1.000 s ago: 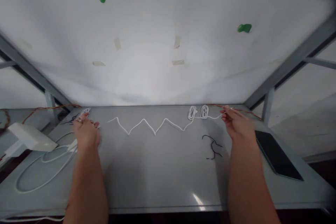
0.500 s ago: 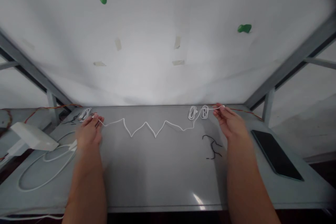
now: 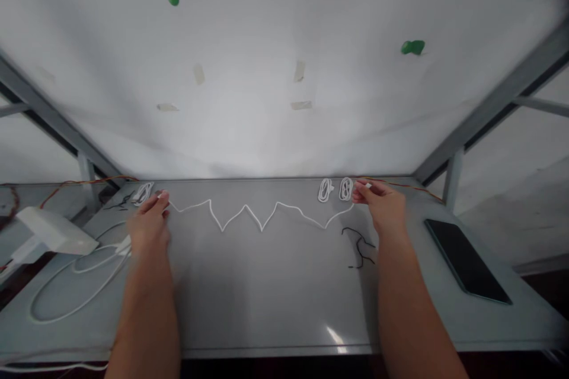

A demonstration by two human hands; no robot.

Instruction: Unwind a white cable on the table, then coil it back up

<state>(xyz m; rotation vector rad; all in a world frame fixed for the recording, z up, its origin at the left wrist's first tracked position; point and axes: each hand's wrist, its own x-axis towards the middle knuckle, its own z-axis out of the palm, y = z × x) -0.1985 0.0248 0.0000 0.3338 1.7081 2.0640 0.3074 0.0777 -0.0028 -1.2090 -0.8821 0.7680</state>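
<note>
White cable (image 3: 262,228) zigzags across the grey table (image 3: 275,284), strung between both hands. Left hand (image 3: 149,222) has its fingers pinched on one end, near a small coiled bundle (image 3: 143,192). Right hand (image 3: 382,207) pinches the other end, just beside two coiled white cables (image 3: 326,189). Black wire (image 3: 359,247) lies by the right wrist, with a dark tablet (image 3: 464,260) off to the right.
</note>
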